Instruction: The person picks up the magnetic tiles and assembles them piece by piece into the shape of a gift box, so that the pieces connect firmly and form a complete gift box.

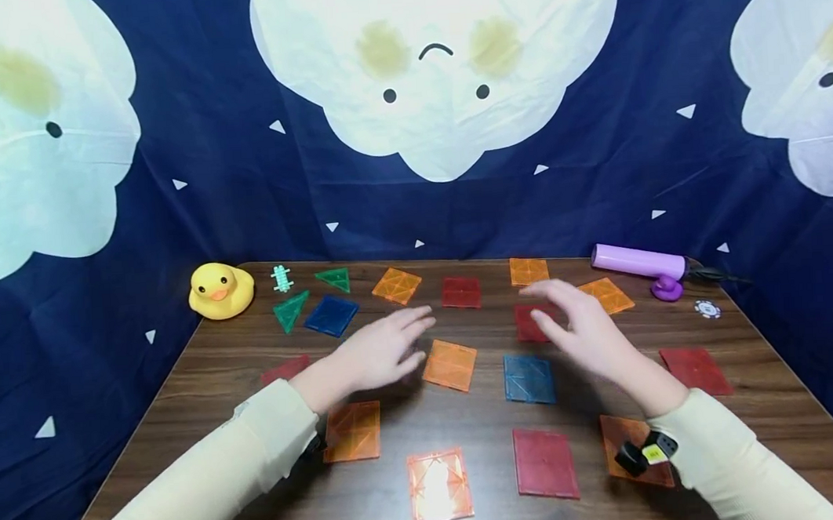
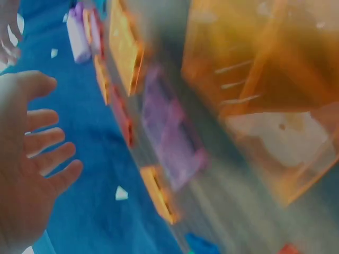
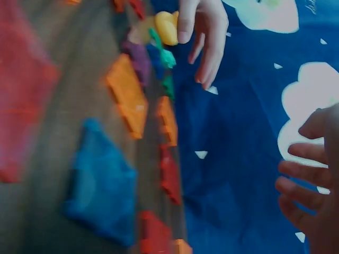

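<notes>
My left hand (image 1: pixel 382 352) hovers over the left-middle of the table, fingers relaxed and apart, holding nothing. An orange square tile (image 1: pixel 450 365) lies just right of its fingertips. A purple tile (image 2: pixel 167 127), blurred in the left wrist view, is hidden by that hand in the head view. Over the right side is my right hand (image 1: pixel 590 329), also holding nothing, its fingers spread and slightly bent. Beneath its fingers a red square tile (image 1: pixel 529 325) is partly covered. The teal-blue square tile (image 1: pixel 529 379) lies between the two hands, nearer the right one.
More translucent tiles lie scattered flat, including a dark blue square (image 1: pixel 331 315), a green triangle (image 1: pixel 291 311) and a front red square (image 1: pixel 545 463). A yellow duck (image 1: pixel 221 291) stands back left. Back right are a purple cylinder (image 1: pixel 638 262), a small purple duck (image 1: pixel 667 288) and a chip (image 1: pixel 707 308).
</notes>
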`<state>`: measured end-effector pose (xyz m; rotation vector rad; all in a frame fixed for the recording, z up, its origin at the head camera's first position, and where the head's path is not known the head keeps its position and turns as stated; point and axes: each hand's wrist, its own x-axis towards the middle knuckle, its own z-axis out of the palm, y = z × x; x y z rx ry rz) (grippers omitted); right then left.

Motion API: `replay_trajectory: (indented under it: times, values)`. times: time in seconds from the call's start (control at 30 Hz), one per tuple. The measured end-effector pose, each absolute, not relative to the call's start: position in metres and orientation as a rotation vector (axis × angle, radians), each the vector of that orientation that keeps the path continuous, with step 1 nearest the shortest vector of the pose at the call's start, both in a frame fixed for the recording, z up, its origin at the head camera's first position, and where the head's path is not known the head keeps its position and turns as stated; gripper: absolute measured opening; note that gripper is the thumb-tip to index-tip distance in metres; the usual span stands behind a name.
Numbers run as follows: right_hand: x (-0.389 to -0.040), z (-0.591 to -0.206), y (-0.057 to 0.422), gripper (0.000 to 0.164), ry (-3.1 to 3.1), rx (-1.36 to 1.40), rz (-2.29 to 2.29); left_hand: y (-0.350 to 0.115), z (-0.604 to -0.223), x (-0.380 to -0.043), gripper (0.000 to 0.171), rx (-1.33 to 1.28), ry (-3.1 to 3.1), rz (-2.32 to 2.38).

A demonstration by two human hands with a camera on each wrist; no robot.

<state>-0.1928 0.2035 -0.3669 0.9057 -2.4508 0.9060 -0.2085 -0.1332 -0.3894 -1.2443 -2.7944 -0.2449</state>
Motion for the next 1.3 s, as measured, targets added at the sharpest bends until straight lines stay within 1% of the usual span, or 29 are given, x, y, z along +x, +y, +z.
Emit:
replay_trajectory:
  times: [0.2,0.37,0.53,0.7,0.93,1.1,1.3]
  values:
    - [-0.164,-0.398,0.207,0.037,-2.561,1.089,0.847,-0.117,-0.404,-0.184,0.059,-1.476,-2.798,-0.137]
    - [-0.148,-0.422,0.209,0.044,-2.784,1.092,0.798,-0.108,-0.417,-0.178,0.067,-1.542,-2.873,-0.113]
    - [-0.141,-0.436,0.209,0.053,-2.969,1.055,0.762,-0.106,-0.425,-0.177,0.076,-1.560,-2.995,-0.156]
    - [-0.140,-0.442,0.209,0.058,-2.990,1.056,0.711,-0.103,-0.427,-0.174,0.077,-1.535,-3.034,-0.115]
    - [-0.144,-0.443,0.205,0.063,-2.996,1.104,0.680,-0.095,-0.426,-0.160,0.081,-1.453,-3.039,-0.055]
    - [-0.153,-0.444,0.201,0.063,-2.945,1.181,0.671,-0.087,-0.428,-0.154,0.086,-1.414,-2.995,0.022]
    - [-0.159,-0.444,0.192,0.063,-2.918,1.280,0.653,-0.081,-0.429,-0.153,0.088,-1.400,-2.953,0.089]
